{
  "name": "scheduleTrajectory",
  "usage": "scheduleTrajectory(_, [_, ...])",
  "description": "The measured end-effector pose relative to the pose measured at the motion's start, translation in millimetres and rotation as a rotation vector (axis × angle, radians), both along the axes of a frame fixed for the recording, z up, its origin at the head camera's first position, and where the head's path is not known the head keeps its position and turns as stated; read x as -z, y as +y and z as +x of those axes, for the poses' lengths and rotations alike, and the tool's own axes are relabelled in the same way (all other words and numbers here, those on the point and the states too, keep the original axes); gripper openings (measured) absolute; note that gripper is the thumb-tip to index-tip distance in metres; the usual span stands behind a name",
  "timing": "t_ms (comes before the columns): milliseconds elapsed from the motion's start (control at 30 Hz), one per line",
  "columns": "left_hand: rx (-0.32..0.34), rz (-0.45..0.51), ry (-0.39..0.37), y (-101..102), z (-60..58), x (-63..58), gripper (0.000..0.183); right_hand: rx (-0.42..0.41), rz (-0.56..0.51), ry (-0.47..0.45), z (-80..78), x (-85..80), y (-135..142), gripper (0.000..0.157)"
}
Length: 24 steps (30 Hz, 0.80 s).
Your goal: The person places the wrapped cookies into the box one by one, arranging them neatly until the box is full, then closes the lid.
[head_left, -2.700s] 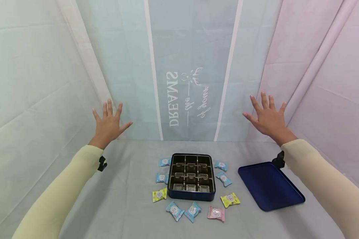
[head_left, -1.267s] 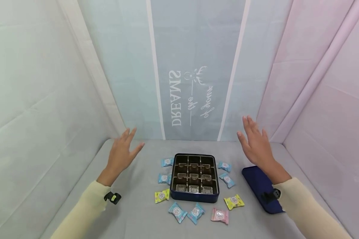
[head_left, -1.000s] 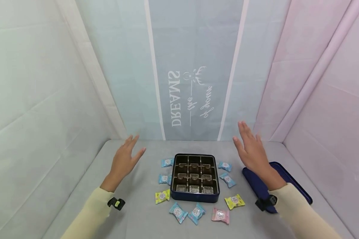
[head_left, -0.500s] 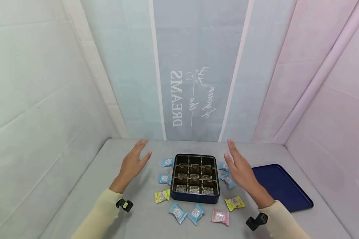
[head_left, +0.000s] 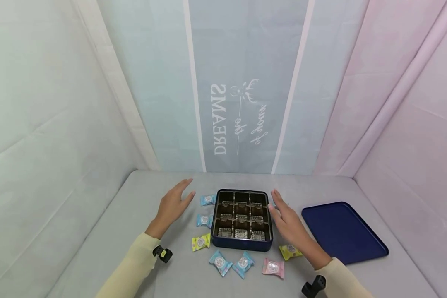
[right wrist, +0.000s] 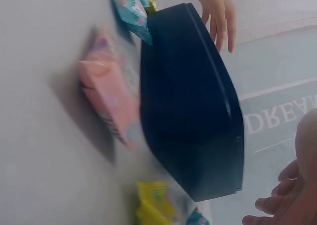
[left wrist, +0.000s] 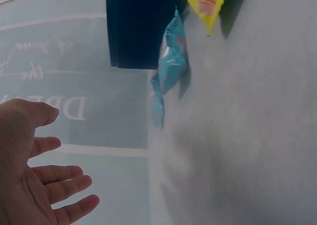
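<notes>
A dark blue square tin [head_left: 242, 245], fitted with a divided tray of several bare compartments, stands mid-table in the head view. My left hand [head_left: 172, 205] hovers left of it, fingers extended, near two blue-wrapped candies [head_left: 207, 200]. Just off the tin's right side is my right hand [head_left: 291, 225], fingers fairly straight and holding nothing. It mostly hides the blue candies there and overlaps a yellow-wrapped candy [head_left: 288, 251]. In the right wrist view, the tin's side [right wrist: 190, 101] stands beside a pink candy [right wrist: 110, 88]. The left wrist view shows the left hand [left wrist: 47, 180] apart from everything.
A flat dark blue lid [head_left: 346, 234] lies on the grey table at the right. Two blue candies [head_left: 220, 263] and the pink one lie in front of the tin, with another yellow candy [head_left: 201, 242] at its front left. Fabric walls [head_left: 246, 49] enclose the back and sides.
Both hands, earlier raised and spread wide, have come down and inward toward the tin's two sides. The right forearm has moved off the lid. Tin, lid and candies stay put.
</notes>
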<state>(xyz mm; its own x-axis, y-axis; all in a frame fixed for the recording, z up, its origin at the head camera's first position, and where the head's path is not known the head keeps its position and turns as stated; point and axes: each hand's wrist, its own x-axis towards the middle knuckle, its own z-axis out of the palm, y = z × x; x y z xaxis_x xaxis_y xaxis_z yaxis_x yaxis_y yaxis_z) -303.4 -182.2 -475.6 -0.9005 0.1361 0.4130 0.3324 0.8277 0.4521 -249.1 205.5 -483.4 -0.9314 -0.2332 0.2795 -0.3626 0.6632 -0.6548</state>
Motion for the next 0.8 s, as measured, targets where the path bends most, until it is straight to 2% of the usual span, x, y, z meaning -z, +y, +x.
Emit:
scheduleTrajectory(400, [0.056,0.004,-0.09,6,-13.3,19.9,0.046,-0.004,-0.017,-0.073,7.6,24.5,-6,0.061])
scheduleTrajectory(600, [0.043,0.005,-0.108,9,-19.7,26.1,0.036,-0.01,-0.02,-0.037,5.1,28.9,-6,0.056])
scheduleTrajectory(800, [0.033,0.007,-0.109,9,-27.5,31.9,0.035,-0.018,-0.018,-0.026,1.0,29.5,-5,0.057])
